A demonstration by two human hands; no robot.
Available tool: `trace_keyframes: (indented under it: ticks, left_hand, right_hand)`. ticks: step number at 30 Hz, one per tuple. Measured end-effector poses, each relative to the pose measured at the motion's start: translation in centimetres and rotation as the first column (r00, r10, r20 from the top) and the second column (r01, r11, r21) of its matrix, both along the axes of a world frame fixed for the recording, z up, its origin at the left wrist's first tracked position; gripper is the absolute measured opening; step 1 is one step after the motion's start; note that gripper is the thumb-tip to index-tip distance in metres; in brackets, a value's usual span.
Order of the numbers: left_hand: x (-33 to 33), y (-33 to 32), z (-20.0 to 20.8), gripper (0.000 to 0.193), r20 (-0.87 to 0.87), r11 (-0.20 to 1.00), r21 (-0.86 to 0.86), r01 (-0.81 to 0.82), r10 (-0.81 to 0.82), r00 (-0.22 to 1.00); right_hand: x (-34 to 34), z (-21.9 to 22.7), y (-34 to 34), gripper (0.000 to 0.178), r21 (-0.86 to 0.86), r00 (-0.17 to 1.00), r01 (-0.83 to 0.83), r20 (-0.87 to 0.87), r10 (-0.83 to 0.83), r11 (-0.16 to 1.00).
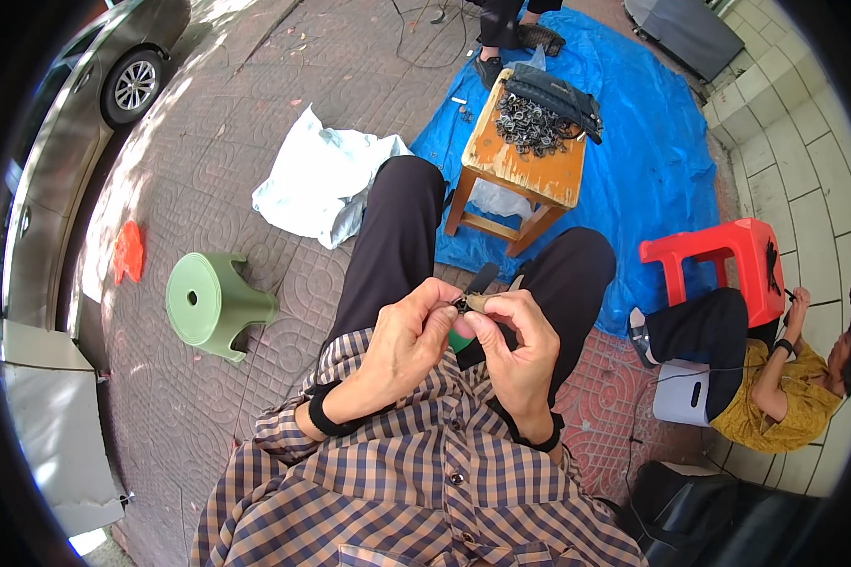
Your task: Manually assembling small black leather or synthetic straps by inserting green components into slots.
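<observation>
Left hand (407, 333) and right hand (515, 342) pinch a black, perhaps plastic piece (460, 304).

Dark piece (461, 303) partly hidden by hands (405, 333), too small to tell; car (78, 156) cut off at left.

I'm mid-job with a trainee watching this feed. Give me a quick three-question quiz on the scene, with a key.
1. Multiple choice: what lies with the heap of small dark loop-shaped pieces on the worn orange wooden stool?
A. A crumpled white sack
B. An elongated black pouch
C. A red plastic bag

2. True or false: the round-topped green plastic stool stands on the reddish-brown patterned paving.

3. Short answer: which hands, left, right or both, are at the small black piece?

Key:
1. B, the elongated black pouch.
2. True.
3. Both: the left hand and the right hand meet there.
</observation>
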State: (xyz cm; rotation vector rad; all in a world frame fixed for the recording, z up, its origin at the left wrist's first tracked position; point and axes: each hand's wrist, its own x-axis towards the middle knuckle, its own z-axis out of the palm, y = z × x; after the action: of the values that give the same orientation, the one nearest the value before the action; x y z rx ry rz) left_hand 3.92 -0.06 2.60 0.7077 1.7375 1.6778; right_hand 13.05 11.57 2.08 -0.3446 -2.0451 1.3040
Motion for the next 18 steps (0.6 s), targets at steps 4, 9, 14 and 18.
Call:
trace_keyframes:
  ticks: [4, 9, 14, 18]
  left_hand:
    - [0.1, 0.1, 0.1, 0.01, -0.083, 0.999, -0.021, -0.036, 0.035, 0.996]
    - [0.0, 0.0, 0.1, 0.011, -0.099, 0.998, -0.042, -0.051, 0.046, 0.994]
    - [0.2, 0.0, 1.0, 0.011, -0.122, 0.997, -0.07, -0.043, 0.035, 0.992]
    - [0.5, -0.1, -0.4, 0.012, -0.243, 0.999, 0.008, -0.051, 0.052, 0.969]
  right_hand:
    - [-0.1, 0.1, -0.1, 0.014, -0.009, 1.0, 0.006, 0.01, -0.006, 1.0]
    - [-0.2, -0.2, 0.0, 0.014, -0.039, 1.0, -0.022, 0.004, 0.022, 0.999]
    - [-0.3, -1.2, 0.4, 0.013, -0.29, 0.999, -0.052, -0.013, 0.05, 0.956]
    - [0.1, -1.2, 0.4, 0.013, -0.279, 0.992, -0.115, 0.01, 0.123, 0.954]
